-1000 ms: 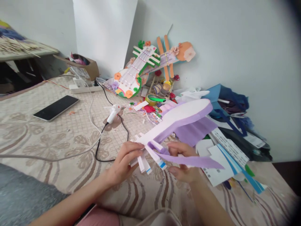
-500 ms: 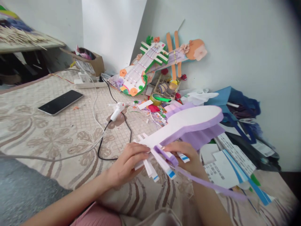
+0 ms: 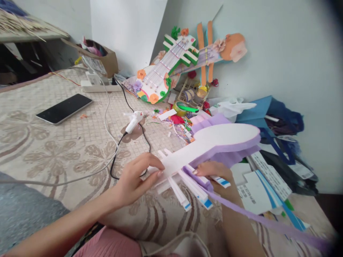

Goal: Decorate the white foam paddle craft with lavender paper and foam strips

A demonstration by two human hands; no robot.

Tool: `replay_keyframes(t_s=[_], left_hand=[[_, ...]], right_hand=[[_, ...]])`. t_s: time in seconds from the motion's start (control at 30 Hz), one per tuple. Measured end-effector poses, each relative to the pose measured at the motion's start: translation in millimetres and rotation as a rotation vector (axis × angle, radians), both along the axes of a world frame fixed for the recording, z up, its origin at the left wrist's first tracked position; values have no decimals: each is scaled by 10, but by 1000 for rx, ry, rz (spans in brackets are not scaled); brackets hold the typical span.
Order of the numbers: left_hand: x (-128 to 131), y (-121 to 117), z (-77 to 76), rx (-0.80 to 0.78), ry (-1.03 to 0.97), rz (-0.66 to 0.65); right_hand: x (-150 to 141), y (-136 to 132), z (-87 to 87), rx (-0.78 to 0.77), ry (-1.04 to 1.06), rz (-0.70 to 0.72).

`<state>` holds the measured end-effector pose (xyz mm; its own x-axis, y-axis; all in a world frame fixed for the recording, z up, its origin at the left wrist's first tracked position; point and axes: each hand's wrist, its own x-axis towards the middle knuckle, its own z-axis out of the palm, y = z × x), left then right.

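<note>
A white cardboard guitar [image 3: 225, 137] with purple paper along its side edge lies before me, its round body toward the right. Thin white pegs with blue ends [image 3: 197, 191] stick out from its neck toward me. My left hand [image 3: 139, 178] pinches the end of the neck between thumb and fingertips. Beside the pegs, my right hand [image 3: 218, 175] is closed on one peg, where a purple paper strip [image 3: 249, 212] lies along it. The strip's long tail runs out over the right forearm to the lower right. Some right fingers are hidden beneath the pegs.
A white glue gun [image 3: 134, 122] with a black cord lies left of the guitar. Farther left are a phone [image 3: 65, 109] and a power strip [image 3: 100, 85]. Decorated paper guitars [image 3: 167, 67] lean at the wall. Paper scraps [image 3: 254, 192] and a blue bag [image 3: 254, 110] lie right.
My left fingers have shifted from across the neck to a pinch at its end. The guitar and right hand have moved slightly right, and the strip's tail stretches farther right.
</note>
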<state>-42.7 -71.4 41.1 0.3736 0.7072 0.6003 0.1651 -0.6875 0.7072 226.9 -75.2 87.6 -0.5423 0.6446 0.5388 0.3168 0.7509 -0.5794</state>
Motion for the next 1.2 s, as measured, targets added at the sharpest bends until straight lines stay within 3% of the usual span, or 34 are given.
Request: replay_keyframes(t_s=[0.17,0.33,0.43,0.47,0.6,0.83,0.97,1.03,1.1,1.2], left_hand=[[-181,163,-130,30,105,283],[-546,553,-367,185,209,607],[-711,779,-529,120,289,668],[-738,841,-567,105,326,669],[-688,1076,-595,-155,531,614],[-467,1509,-525,-377,564,598],[-482,1508,-453,-380,522,540],[-526,1445,-362,-492,377,491],[-581,1366,-247,-584,168,227],[-643,1234,-69,-652,149,-119]], right_hand=[[47,39,-23,-38,9,-11],[39,39,-92,-13,49,-37],[47,45,-117,-63,131,-96],[59,56,-118,-70,114,-39],[112,116,-104,-104,78,113],[97,123,-137,-52,117,83],[98,105,-147,-74,128,57],[85,109,-138,-83,151,48],[68,122,-135,-85,170,54],[80,142,-181,-97,187,91]])
